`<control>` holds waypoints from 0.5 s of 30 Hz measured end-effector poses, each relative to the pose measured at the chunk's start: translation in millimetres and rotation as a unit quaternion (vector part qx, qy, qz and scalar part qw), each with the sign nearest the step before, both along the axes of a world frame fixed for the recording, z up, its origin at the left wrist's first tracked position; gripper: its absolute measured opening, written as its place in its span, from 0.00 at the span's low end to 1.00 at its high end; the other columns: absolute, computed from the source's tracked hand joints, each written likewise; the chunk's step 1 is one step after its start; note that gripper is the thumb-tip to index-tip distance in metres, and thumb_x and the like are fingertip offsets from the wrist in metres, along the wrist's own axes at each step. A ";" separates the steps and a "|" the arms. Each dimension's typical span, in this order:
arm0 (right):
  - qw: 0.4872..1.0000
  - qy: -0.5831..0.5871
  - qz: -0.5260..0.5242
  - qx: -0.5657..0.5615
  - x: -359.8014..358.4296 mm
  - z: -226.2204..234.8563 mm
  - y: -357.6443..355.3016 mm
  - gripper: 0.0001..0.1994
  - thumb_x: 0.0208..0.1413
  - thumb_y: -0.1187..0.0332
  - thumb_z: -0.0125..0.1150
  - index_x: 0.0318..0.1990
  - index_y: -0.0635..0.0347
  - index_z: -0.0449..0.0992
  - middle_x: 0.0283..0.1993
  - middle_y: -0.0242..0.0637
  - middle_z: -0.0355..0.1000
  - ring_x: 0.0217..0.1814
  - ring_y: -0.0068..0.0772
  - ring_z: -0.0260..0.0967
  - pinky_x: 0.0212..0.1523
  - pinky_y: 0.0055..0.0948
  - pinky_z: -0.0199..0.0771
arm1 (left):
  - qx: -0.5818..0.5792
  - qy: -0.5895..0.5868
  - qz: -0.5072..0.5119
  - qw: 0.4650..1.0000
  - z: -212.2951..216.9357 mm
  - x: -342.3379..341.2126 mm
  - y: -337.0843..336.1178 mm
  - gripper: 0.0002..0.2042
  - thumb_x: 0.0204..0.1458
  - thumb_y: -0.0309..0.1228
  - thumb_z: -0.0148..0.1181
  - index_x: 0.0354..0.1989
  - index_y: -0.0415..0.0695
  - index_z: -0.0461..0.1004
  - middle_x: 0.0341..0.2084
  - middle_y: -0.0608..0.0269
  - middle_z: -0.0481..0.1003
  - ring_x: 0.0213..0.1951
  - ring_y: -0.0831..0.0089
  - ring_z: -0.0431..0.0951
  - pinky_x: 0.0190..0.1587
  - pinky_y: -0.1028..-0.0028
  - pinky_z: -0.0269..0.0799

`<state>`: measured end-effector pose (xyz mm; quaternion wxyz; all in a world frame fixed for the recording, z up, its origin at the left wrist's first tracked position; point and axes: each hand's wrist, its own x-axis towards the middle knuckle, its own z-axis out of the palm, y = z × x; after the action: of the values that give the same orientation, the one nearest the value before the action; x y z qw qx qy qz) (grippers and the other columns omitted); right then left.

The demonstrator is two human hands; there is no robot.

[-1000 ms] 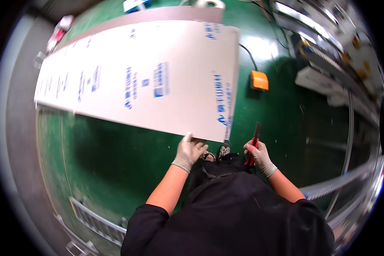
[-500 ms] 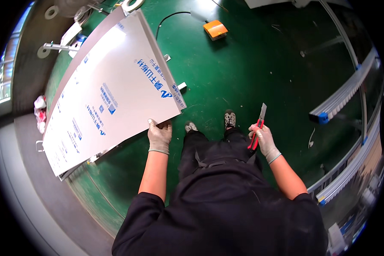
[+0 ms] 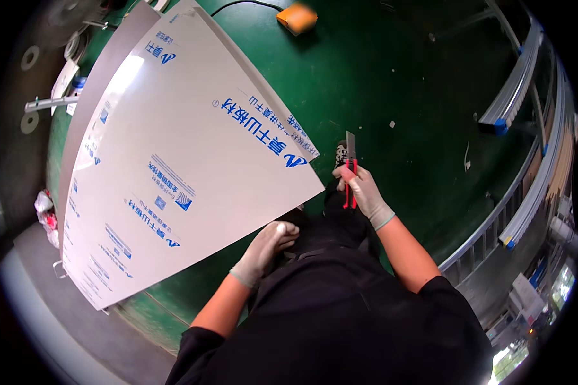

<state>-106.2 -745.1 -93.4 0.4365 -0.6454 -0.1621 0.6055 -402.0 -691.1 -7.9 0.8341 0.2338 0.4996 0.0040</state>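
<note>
A large white panel (image 3: pixel 192 135) with blue printing lies to my left, on top of a grey-brown sheet (image 3: pixel 109 61) that sticks out along its far left side. My left hand (image 3: pixel 258 251), in a pale glove, is just off the panel's near edge, close to my body. Its fingers are loosely bent, the thumb is apart from them, and nothing shows in its grip. My right hand (image 3: pixel 365 192), gloved too, is closed around a red utility knife (image 3: pixel 351 168). The knife's blade is out and points away from me, to the right of the panel's near corner.
On the green floor (image 3: pixel 392 77) sits an orange foot pedal (image 3: pixel 297 19) with a black cable. Metal rails (image 3: pixel 523 83) stand at the right, with a ladder-like frame (image 3: pixel 488 240) nearer. Beyond the panel's left side, a metal bar (image 3: pixel 51 102) juts out. Small scraps dot the floor.
My left hand has let go of the panel's near edge and drawn back toward my body. My right hand has brought the knife leftward, nearer the panel's corner. The view has shifted.
</note>
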 end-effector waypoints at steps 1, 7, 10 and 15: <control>1.000 0.019 -0.007 -0.003 -9.2 -1.3 4.9 0.22 0.69 0.51 0.57 0.44 0.67 0.78 0.26 0.32 0.71 0.31 0.23 0.71 0.38 0.25 0.73 | 0.072 -0.013 -0.077 0.994 12.2 -13.9 15.9 0.22 0.72 0.45 0.47 0.57 0.36 0.72 0.50 0.54 0.78 0.57 0.63 0.76 0.64 0.64 0.68; 0.992 0.080 -0.080 -0.060 -21.2 23.3 -8.7 0.35 0.70 0.39 0.45 0.49 0.71 0.77 0.25 0.32 0.69 0.27 0.24 0.73 0.32 0.25 0.79 | 0.450 0.227 -0.105 0.857 -4.4 -34.4 150.1 0.21 0.68 0.39 0.54 0.64 0.41 0.69 0.58 0.55 0.72 0.57 0.65 0.73 0.62 0.66 0.68; 0.993 0.071 -0.077 -0.053 -24.9 25.8 -24.7 0.38 0.69 0.36 0.44 0.55 0.72 0.75 0.26 0.32 0.69 0.26 0.24 0.74 0.29 0.23 0.78 | 0.678 0.384 -0.292 0.554 -70.0 -20.9 232.3 0.34 0.66 0.52 0.51 0.74 0.44 0.59 0.74 0.48 0.55 0.75 0.48 0.53 0.75 0.53 0.48; 0.986 0.120 -0.100 -0.051 -47.2 15.1 -28.6 0.32 0.70 0.46 0.52 0.62 0.71 0.71 0.34 0.33 0.73 0.32 0.23 0.74 0.36 0.23 0.78 | 0.763 0.402 -0.300 0.407 -75.8 33.4 298.4 0.37 0.67 0.58 0.41 0.76 0.44 0.55 0.76 0.48 0.52 0.76 0.45 0.48 0.77 0.51 0.39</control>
<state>-153.3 -773.7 -78.3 0.4779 -0.6026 -0.0122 0.6390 -368.7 -392.7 -83.7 -0.0391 0.8833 0.4655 0.0383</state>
